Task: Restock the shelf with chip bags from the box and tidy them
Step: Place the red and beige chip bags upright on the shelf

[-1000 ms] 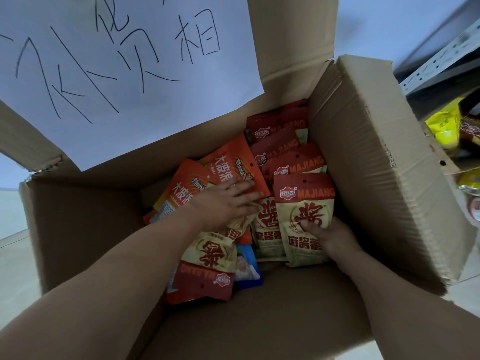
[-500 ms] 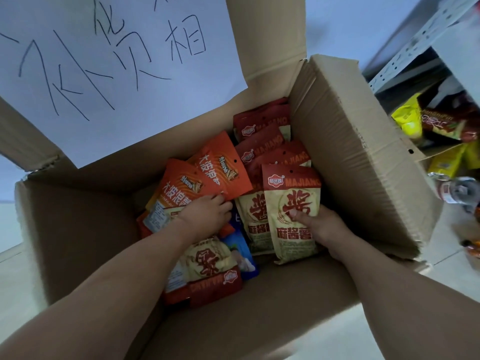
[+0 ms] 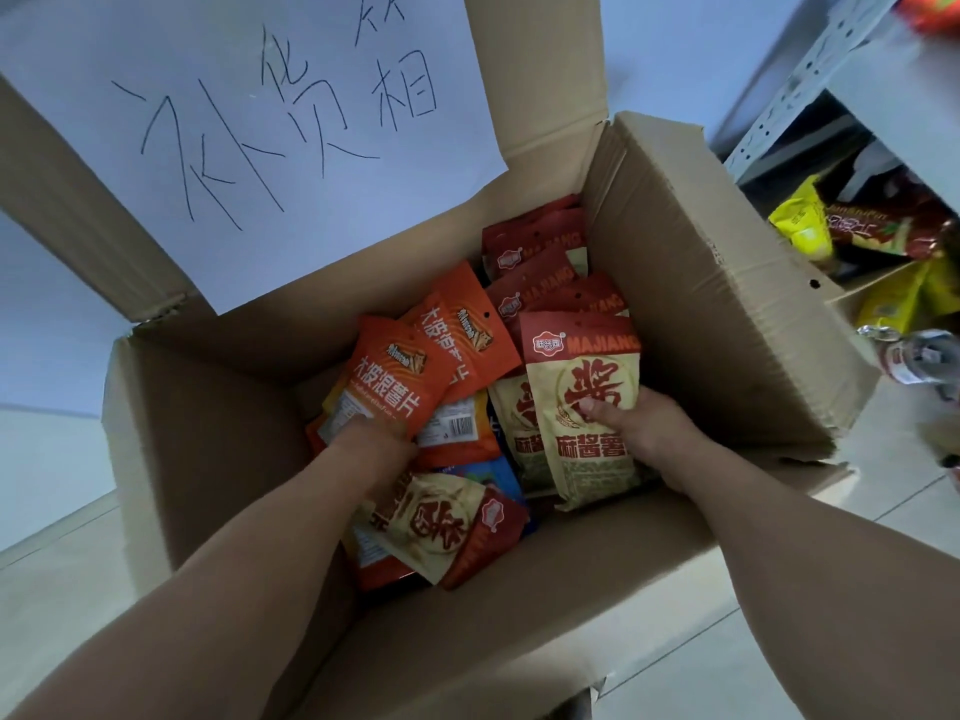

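Observation:
An open cardboard box (image 3: 691, 283) holds several chip bags. My right hand (image 3: 644, 428) grips a cream and red chip bag (image 3: 582, 407) with the thumb on its front, and the bag stands upright near the box's right wall. My left hand (image 3: 379, 449) holds the lower edge of an orange chip bag (image 3: 395, 376); its fingers are hidden under the bag. More red bags (image 3: 535, 257) stand in a row behind. A cream bag (image 3: 441, 527) lies flat near my left wrist.
A white paper sheet with handwriting (image 3: 249, 127) is stuck on the box's rear flap. A metal shelf (image 3: 810, 80) at the upper right holds yellow bags (image 3: 800, 220) and dark red bags (image 3: 883, 226). A plastic bottle (image 3: 914, 356) is at the right edge. Pale floor surrounds the box.
My left hand slid from on top of the bags to under the orange bag and took hold of it. The right hand has raised its cream bag slightly. The view has shifted left.

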Action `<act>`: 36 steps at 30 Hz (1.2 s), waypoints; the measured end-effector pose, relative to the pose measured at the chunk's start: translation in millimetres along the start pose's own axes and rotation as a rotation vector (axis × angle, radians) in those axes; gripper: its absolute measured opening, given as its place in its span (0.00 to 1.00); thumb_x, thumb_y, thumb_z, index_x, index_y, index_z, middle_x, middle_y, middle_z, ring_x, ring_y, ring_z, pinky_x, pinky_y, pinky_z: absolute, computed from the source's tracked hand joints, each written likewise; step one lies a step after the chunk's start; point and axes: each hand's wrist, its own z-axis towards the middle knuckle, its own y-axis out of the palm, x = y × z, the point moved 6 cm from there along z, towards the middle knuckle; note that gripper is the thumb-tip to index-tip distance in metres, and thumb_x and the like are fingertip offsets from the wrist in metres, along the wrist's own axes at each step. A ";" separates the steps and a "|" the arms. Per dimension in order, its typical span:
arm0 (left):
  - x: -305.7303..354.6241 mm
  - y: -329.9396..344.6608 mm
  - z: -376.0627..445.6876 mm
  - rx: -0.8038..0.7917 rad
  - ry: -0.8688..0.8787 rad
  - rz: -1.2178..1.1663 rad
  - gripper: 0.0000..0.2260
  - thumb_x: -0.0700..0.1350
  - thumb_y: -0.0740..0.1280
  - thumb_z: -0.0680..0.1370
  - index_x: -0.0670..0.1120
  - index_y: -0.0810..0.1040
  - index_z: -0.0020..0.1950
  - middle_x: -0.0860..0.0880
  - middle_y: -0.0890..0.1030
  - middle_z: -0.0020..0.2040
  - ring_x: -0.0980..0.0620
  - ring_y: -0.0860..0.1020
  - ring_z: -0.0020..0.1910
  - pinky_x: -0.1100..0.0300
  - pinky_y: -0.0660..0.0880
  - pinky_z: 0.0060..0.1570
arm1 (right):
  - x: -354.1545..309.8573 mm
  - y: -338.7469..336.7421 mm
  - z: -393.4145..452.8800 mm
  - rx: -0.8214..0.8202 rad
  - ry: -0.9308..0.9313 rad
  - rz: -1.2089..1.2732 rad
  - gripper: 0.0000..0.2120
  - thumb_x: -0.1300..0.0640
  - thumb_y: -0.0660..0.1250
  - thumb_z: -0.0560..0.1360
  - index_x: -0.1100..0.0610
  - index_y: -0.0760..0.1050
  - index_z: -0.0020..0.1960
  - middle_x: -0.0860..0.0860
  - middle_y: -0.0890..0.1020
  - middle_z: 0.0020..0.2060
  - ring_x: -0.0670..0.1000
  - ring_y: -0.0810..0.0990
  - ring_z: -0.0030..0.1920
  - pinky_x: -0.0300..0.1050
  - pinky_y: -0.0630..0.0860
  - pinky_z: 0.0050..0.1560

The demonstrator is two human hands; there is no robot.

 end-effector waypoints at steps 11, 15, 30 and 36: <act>24.0 8.6 -22.8 -0.039 0.077 -0.112 0.20 0.53 0.66 0.80 0.53 0.73 0.72 0.47 0.78 0.67 0.42 0.76 0.65 0.49 0.75 0.60 | -15.2 -8.4 -19.6 0.016 -0.077 0.047 0.12 0.49 0.74 0.75 0.54 0.81 0.55 0.49 0.86 0.47 0.50 0.84 0.48 0.45 0.78 0.46; 13.9 -26.3 -86.3 0.031 0.031 -0.391 0.23 0.55 0.70 0.77 0.51 0.75 0.70 0.47 0.77 0.68 0.44 0.75 0.66 0.52 0.73 0.63 | -52.6 -15.0 -68.2 0.019 -0.111 0.152 0.16 0.47 0.76 0.73 0.54 0.81 0.56 0.51 0.87 0.50 0.53 0.86 0.51 0.54 0.80 0.57; 111.7 -139.8 -372.5 0.309 0.484 -1.335 0.20 0.47 0.78 0.73 0.57 0.79 0.64 0.54 0.86 0.59 0.51 0.84 0.59 0.45 0.75 0.66 | -125.9 -175.2 -381.6 0.458 -0.242 0.405 0.09 0.50 0.76 0.73 0.55 0.80 0.46 0.51 0.87 0.41 0.52 0.84 0.37 0.45 0.74 0.35; 195.9 -158.8 -463.3 0.395 0.720 -1.144 0.16 0.51 0.77 0.74 0.60 0.81 0.61 0.60 0.86 0.56 0.57 0.83 0.57 0.54 0.76 0.63 | -78.3 -205.1 -520.6 0.685 -0.267 0.516 0.11 0.50 0.77 0.72 0.56 0.79 0.45 0.52 0.87 0.38 0.57 0.84 0.38 0.51 0.75 0.39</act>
